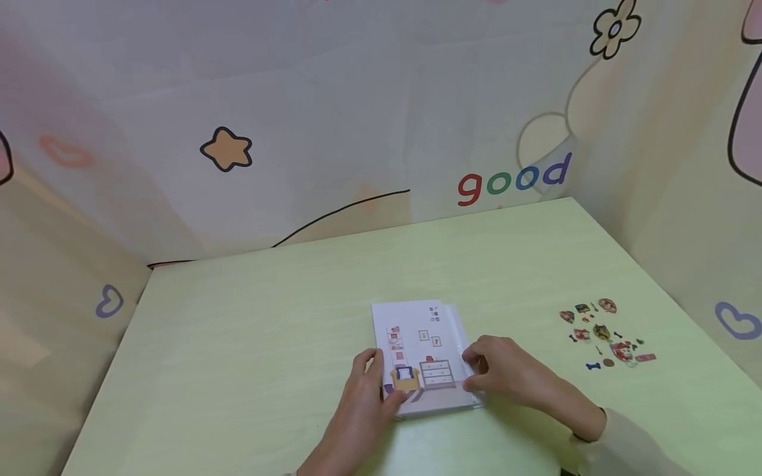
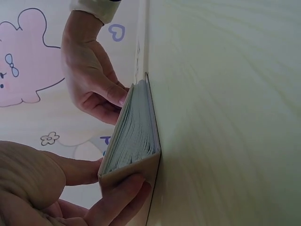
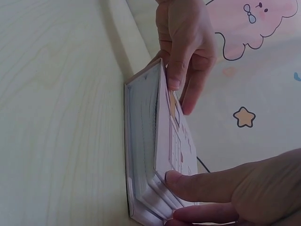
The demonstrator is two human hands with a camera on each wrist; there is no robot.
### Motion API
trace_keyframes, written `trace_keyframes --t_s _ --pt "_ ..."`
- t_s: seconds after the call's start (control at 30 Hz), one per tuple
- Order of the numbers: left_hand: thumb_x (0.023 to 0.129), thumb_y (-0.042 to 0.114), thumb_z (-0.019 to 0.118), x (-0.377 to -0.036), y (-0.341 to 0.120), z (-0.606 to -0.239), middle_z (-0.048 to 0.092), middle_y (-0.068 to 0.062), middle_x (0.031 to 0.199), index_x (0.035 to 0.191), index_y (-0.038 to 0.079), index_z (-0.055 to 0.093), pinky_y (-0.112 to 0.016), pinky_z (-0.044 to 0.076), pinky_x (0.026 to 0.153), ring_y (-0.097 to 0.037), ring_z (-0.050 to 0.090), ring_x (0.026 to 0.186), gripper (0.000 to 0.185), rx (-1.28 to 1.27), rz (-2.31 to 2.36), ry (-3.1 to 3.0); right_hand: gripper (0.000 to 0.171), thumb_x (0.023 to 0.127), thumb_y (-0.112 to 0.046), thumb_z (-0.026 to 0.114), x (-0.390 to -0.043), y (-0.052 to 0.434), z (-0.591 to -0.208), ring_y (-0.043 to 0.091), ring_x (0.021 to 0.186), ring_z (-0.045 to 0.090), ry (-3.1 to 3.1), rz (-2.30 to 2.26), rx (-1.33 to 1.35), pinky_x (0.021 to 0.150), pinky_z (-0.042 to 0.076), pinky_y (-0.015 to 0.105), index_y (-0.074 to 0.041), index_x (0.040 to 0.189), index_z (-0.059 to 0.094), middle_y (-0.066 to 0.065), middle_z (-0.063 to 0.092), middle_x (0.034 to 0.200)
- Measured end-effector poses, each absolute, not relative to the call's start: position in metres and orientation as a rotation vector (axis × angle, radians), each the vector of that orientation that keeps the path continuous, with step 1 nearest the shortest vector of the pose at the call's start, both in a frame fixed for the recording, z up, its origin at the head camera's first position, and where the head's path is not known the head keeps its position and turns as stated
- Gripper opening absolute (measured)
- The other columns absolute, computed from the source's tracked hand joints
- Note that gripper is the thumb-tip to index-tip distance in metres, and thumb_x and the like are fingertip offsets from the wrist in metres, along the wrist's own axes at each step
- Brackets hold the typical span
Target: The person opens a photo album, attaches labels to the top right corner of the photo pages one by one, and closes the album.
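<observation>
- Sticker book (image 1: 424, 360), thick and soft-covered, flat on the pale green surface (image 1: 268, 330), near its front edge, cover printed with a room scene: dresser, armchair, small frames.
- Left hand (image 1: 363, 396) at the book's near left corner, thumb on the cover, fingers (image 2: 123, 195) curled round the spine edge; grasping the book.
- Right hand (image 1: 506, 371) at the right side, fingers (image 3: 195, 183) pinching the top leaves of the fore-edge and lifting them slightly off the block of pages; grasping the cover and first sheets.
- Loose stickers (image 1: 604, 334) scattered on the surface well to the right of the book, apart from both hands.
- Backdrop (image 1: 357, 119) with star, flower, hearts and the word "good" behind and to both sides.
- Likely risks, as a judgement only: several leaves fanned at the right edge, so more than the cover could come up together; a glossy sheet could slip from the pinch and snap shut.
- Book held down at one corner only, so a firm pull on the right could swing it round on the smooth surface.
- A wide sweep of the right sleeve (image 1: 631, 439) could brush the loose stickers out of place.
</observation>
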State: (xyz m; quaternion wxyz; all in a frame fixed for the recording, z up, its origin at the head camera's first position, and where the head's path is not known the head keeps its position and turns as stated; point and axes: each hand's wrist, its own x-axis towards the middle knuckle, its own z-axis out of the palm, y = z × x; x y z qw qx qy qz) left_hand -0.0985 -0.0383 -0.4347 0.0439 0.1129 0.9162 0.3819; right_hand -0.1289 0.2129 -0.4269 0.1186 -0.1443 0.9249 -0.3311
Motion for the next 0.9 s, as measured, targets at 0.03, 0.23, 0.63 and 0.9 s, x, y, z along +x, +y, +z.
trace_keyframes --t_s 0.03,0.23,0.63,0.9 --pt "0.091 0.012 0.080 -0.099 -0.038 -0.435 0.042 -0.025 0.151 0.148 -0.012 0.046 -0.049 0.049 0.103 -0.035 0.055 0.124 0.070 0.341 1.171 2.799 0.038 0.078 -0.010 0.090 -0.130 0.214 -0.427 0.015 0.078 0.053 2.705 -0.968 -0.430 0.068 0.048 0.027 0.008 0.107 0.073 0.001 0.062 0.086" --pt "0.091 0.011 0.080 -0.101 -0.032 -0.434 0.039 -0.025 0.156 0.148 -0.012 0.046 -0.051 0.046 0.106 -0.039 0.052 0.130 0.071 0.322 1.201 2.785 0.041 0.078 -0.010 0.089 -0.134 0.219 -0.426 0.015 0.079 0.053 2.712 -0.943 -0.427 0.070 0.048 0.028 0.009 0.110 0.072 0.001 0.062 0.088" --pt "0.090 0.021 0.082 -0.102 -0.025 -0.430 0.025 -0.028 0.164 0.148 -0.010 0.047 -0.059 0.050 0.099 -0.045 0.059 0.123 0.074 0.387 0.993 2.830 0.038 0.081 -0.011 0.087 -0.142 0.222 -0.425 0.016 0.079 0.053 2.695 -0.941 -0.434 0.070 0.048 0.028 0.008 0.111 0.072 0.001 0.063 0.089" --pt "0.091 0.042 0.079 -0.102 -0.012 -0.432 0.024 -0.030 0.164 0.146 -0.010 0.050 -0.052 0.042 0.112 -0.045 0.025 0.151 0.081 0.538 0.580 2.968 0.035 0.086 -0.009 0.081 -0.155 0.220 -0.425 0.018 0.084 0.056 2.753 -0.905 -0.509 0.075 0.050 0.033 0.009 0.113 0.070 0.006 0.064 0.095"
